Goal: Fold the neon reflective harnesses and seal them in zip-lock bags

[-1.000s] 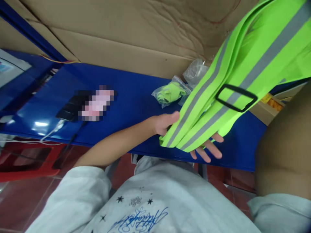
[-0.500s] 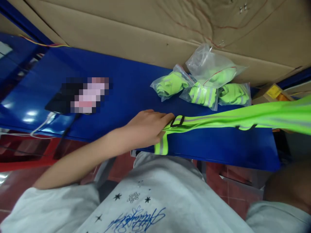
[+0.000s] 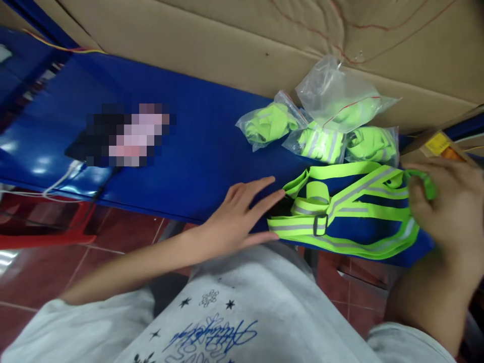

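A blue desk (image 3: 196, 136) stands against a tan panel (image 3: 212, 43), above a floor (image 3: 117, 224) of reddish tiles, with a red stool (image 3: 45, 239) at the left. The bright green straps (image 3: 355, 191), striped with grey, lie loosely spread on the right part of the desk, along its near edge, with a black buckle (image 3: 315, 226) near their left end. The left hand (image 3: 236, 217) is at that end, its grip open and fingers spread; its fingertips are at the straps' edge, though I cannot tell whether they press on them. The right hand (image 3: 449, 206), blurred, is at the other end, its grip closed on a loop of the straps between thumb and fingers. Just behind the straps sit three clear bags (image 3: 268, 123) of bundled green material, and a larger clear bag (image 3: 321, 85) rests behind them, green showing at its bottom. A cardboard box (image 3: 416, 146) with a yellow label stands to their right. Well apart, on the left, lie a black device (image 3: 81, 148), a white cable (image 3: 60, 181) and a pixelated pink item (image 3: 139, 133)
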{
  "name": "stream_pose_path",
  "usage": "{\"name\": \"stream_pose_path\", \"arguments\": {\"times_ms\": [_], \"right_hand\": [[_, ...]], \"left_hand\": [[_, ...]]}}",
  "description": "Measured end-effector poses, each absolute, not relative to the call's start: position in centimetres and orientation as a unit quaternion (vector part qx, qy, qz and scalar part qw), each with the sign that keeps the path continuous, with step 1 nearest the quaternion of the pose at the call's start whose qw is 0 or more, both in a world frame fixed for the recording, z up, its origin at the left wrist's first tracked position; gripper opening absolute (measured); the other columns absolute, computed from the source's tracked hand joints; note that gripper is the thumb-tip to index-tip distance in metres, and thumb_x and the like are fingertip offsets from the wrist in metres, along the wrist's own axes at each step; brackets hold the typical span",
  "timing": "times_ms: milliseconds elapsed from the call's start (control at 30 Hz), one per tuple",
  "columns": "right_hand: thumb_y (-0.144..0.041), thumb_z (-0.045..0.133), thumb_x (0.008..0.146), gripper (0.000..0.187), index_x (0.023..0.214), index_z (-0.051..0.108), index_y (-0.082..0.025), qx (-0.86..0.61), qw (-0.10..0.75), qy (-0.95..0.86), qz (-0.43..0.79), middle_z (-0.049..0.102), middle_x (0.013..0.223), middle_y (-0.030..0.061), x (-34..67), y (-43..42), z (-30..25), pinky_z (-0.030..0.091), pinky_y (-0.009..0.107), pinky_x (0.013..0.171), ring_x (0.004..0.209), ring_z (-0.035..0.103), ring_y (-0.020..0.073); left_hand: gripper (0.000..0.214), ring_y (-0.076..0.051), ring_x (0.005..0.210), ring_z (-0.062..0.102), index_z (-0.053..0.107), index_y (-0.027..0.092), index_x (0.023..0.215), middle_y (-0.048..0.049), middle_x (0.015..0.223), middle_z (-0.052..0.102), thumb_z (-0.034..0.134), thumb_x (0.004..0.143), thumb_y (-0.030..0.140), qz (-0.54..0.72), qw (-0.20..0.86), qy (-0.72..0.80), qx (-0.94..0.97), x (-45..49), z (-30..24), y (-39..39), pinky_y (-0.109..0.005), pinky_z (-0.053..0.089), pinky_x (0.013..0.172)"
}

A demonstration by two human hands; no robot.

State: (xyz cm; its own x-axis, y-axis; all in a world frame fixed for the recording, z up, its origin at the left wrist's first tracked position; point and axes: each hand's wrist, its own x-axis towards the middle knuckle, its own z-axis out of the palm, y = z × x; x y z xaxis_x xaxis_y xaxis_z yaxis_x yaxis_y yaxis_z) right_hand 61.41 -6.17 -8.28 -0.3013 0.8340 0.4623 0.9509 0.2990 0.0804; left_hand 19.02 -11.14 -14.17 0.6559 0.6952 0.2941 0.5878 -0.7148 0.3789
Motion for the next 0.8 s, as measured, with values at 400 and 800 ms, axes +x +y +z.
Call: {"name": "stream_pose_path", "arguments": {"times_ms": [400,800], "right_hand": [[-0.038,0.067,0.103,0.044,0.139,0.062,-0.014,-0.366,0.166,-0.915,0.044,0.066,0.142,0.0179,48.6,-8.8,-12.9,0.052,0.044,0.106,0.129,0.066,0.0304],[-0.059,0.073,0.094,0.08,0.157,0.047,-0.019,-0.352,0.283,-0.876,-0.17,0.056,0.151,0.021,47.6,-7.7,-8.3,0.043,0.053,0.112,0.137,0.058,0.0397]], "left_hand": [[0.035,-0.032,0.117,0.069,0.059,0.018,0.132,-0.0187,0.139,0.063,0.066,0.1,0.027,0.195,0.093,0.363,0.906,22.5,-16.7,-11.8,-0.047,0.062,0.093],[0.022,-0.019,0.096,0.069,0.069,0.022,0.115,-0.0073,0.112,0.071,0.074,0.094,0.024,0.376,-0.216,0.179,0.883,18.4,-11.7,-7.4,-0.033,0.063,0.079]]}}
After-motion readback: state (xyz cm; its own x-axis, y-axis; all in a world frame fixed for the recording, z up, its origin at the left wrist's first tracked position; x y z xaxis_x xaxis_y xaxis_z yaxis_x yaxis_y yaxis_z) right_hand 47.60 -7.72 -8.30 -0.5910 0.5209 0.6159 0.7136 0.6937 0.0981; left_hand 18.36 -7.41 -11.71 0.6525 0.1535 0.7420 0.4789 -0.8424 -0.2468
